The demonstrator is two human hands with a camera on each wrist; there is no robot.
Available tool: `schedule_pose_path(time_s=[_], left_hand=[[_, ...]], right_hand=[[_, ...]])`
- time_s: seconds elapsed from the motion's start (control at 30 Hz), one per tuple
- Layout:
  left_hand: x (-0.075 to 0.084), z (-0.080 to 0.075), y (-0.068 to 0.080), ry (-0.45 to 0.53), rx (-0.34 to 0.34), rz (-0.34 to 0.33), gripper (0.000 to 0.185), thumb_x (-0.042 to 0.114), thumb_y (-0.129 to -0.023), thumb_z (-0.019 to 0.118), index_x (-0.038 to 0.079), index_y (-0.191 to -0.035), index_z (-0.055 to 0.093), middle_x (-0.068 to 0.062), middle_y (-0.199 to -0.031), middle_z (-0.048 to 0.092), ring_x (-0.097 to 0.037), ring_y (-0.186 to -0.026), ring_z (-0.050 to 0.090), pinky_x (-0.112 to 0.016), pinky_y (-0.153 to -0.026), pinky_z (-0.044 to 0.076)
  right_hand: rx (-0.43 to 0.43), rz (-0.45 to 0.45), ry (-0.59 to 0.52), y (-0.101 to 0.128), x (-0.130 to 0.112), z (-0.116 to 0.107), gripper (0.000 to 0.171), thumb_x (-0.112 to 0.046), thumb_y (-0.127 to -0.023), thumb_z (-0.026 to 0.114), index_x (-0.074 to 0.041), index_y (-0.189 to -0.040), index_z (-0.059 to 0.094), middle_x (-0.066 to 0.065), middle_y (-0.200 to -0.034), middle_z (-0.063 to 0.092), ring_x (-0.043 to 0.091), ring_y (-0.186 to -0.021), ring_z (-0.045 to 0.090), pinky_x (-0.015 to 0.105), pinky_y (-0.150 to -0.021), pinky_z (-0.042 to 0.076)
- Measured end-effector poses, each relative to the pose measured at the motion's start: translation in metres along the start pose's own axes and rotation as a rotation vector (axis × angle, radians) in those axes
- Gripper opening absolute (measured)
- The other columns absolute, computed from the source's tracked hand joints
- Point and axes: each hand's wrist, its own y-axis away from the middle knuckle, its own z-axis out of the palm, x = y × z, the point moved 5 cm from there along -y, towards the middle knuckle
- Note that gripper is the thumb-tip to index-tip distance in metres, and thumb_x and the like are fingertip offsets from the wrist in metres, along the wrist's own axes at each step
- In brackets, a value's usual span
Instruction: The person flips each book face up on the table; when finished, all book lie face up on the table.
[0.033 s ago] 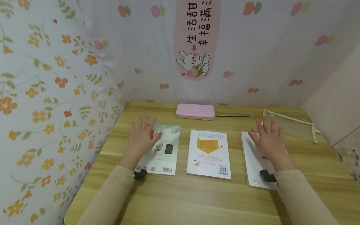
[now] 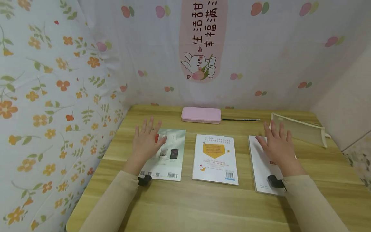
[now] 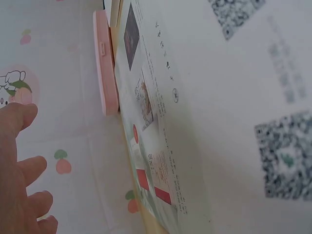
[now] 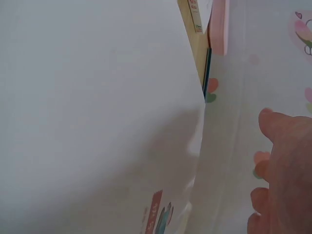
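My left hand (image 2: 145, 145), fingers straight and spread, is over a pale green booklet (image 2: 177, 169) with pictures and a barcode on its cover. In the left wrist view, a gap shows between the left hand (image 3: 17, 180) and that booklet (image 3: 204, 146). Likewise spread, my right hand (image 2: 279, 148) hovers above a white book (image 2: 262, 175), partly covering it. The right wrist view shows the right hand (image 4: 292, 170) apart from the book's white cover (image 4: 97, 97). Between the hands lies another white book (image 2: 214, 172) with an orange panel. Neither hand holds anything.
Along the back of the wooden table (image 2: 191, 206) lie a pink pencil case (image 2: 201, 115) and a dark pencil (image 2: 241, 120). A mesh zip pouch (image 2: 304, 132) lies at the back right, beyond the right hand. Patterned cloth (image 2: 150, 48) hangs behind the table and at the left.
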Motion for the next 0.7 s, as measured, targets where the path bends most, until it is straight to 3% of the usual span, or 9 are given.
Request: schedule_pose_path(time_s=[0.4,0.47,0.57,0.63,0.7], left_hand=[[0.003,-0.001,0.002,0.039,0.007,0.005,0.078,0.059,-0.102,0.048,0.022,-0.166,0.022,-0.012,-0.175,0.006,-0.038,-0.161,0.005,-0.063,-0.127,0.003],[0.002,0.0,0.002,0.061,0.006,0.026,0.079,0.056,-0.101,0.054,0.021,-0.166,0.024,-0.015,-0.174,0.008,-0.039,-0.161,0.008,-0.064,-0.126,0.012],[0.001,0.004,0.002,0.13,-0.03,0.05,0.082,0.052,-0.099,0.063,0.022,-0.165,0.026,-0.016,-0.174,0.01,-0.042,-0.158,0.017,-0.064,-0.113,0.039],[0.002,0.006,0.003,0.171,-0.063,0.06,0.084,0.05,-0.097,0.068,0.025,-0.165,0.026,-0.017,-0.173,0.013,-0.046,-0.153,0.029,-0.062,-0.097,0.052],[0.002,0.008,0.004,0.216,-0.094,0.051,0.084,0.048,-0.096,0.071,0.028,-0.165,0.027,-0.017,-0.172,0.018,-0.049,-0.147,0.038,-0.06,-0.087,0.056]], right_hand=[[0.015,-0.003,-0.002,-0.002,0.0,0.001,0.082,-0.056,-0.109,0.034,-0.002,-0.165,0.008,0.028,-0.171,-0.004,0.05,-0.156,-0.011,0.071,-0.122,0.005],[0.013,0.004,-0.006,-0.002,-0.002,0.0,0.081,-0.055,-0.109,0.036,-0.003,-0.165,0.009,0.028,-0.171,0.0,0.05,-0.157,-0.007,0.072,-0.116,0.024],[0.01,0.011,-0.022,-0.003,-0.007,0.0,0.079,-0.049,-0.108,0.043,-0.005,-0.165,0.011,0.029,-0.17,0.008,0.051,-0.156,0.005,0.067,-0.089,0.049],[0.022,0.004,-0.027,-0.004,-0.013,0.0,0.075,-0.044,-0.107,0.049,-0.006,-0.164,0.018,0.03,-0.168,0.018,0.051,-0.154,0.018,0.063,-0.073,0.053],[0.036,-0.012,-0.04,-0.006,-0.02,0.001,0.07,-0.037,-0.106,0.054,-0.006,-0.162,0.027,0.029,-0.165,0.027,0.052,-0.149,0.03,0.062,-0.071,0.054]])
